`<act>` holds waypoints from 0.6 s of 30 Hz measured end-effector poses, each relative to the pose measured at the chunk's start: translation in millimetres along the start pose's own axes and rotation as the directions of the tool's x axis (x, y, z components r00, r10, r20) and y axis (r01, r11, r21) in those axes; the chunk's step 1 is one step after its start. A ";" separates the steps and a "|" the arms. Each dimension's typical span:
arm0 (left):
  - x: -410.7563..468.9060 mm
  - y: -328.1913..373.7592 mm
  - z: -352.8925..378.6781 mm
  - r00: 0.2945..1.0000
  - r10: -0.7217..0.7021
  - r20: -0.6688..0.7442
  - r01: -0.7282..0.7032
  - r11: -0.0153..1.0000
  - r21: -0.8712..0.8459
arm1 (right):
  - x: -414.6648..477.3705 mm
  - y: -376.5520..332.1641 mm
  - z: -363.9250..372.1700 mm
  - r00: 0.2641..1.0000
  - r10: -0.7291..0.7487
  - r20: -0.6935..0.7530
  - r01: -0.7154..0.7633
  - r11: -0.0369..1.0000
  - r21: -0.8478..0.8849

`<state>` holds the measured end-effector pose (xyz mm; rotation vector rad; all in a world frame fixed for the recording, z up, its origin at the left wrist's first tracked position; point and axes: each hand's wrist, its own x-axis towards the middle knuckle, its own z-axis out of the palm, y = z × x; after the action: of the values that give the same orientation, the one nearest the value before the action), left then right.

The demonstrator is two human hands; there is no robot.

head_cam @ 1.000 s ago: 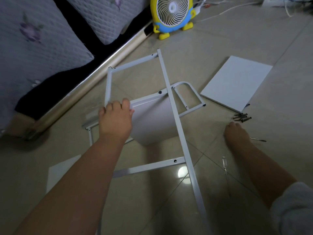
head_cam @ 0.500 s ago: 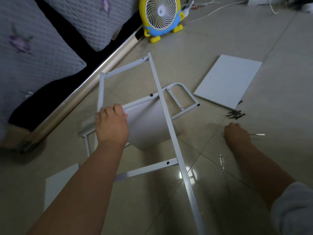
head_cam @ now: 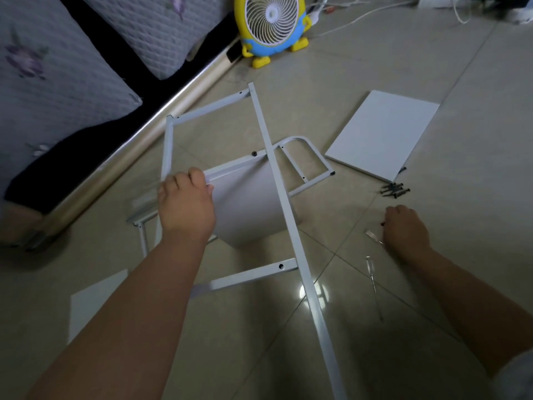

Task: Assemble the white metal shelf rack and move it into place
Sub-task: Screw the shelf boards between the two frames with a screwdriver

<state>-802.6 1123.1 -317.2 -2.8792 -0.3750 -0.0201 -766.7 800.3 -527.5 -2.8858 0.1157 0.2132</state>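
- The white metal frame (head_cam: pixel 288 217) lies tilted across the tiled floor (head_cam: pixel 476 82), its long rail running from near the bed (head_cam: pixel 138 140) down toward the viewer.
- A shelf panel (head_cam: pixel 248 203) already sits inside the frame, under the crossbar.
- The left hand (head_cam: pixel 186 206) grips that crossbar at the panel's upper edge, fingers curled over the top of the bar.
- The right hand (head_cam: pixel 405 232) rests on the floor to the right of the frame, well apart from it, with its fingers curled under.
- A thin metal tool (head_cam: pixel 372 235) pokes out just beside that hand (whether the fingers actually hold it, I cannot tell).
- A screwdriver (head_cam: pixel 373 284) lies on the tiles just below the right hand.
- A small heap of black screws (head_cam: pixel 393 190) sits above the right hand, touching the corner of a loose white panel (head_cam: pixel 383 134) that lies flat on the floor.
- A second white panel (head_cam: pixel 95 298) lies flat at the lower left, partly behind the left forearm.
- A yellow and blue fan (head_cam: pixel 271 27) stands at the top, beside the bed's end.
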 end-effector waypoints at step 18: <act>4.3 -3.6 -9.0 0.989 -0.067 0.132 0.060 0.996 0.062 | 18.7 -52.8 -36.2 0.989 -0.126 0.071 0.129 0.991 -0.030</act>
<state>-799.2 1125.4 -307.5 -2.8186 -0.4841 0.1712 -738.3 841.2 -483.1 -2.9032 -0.0859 0.2929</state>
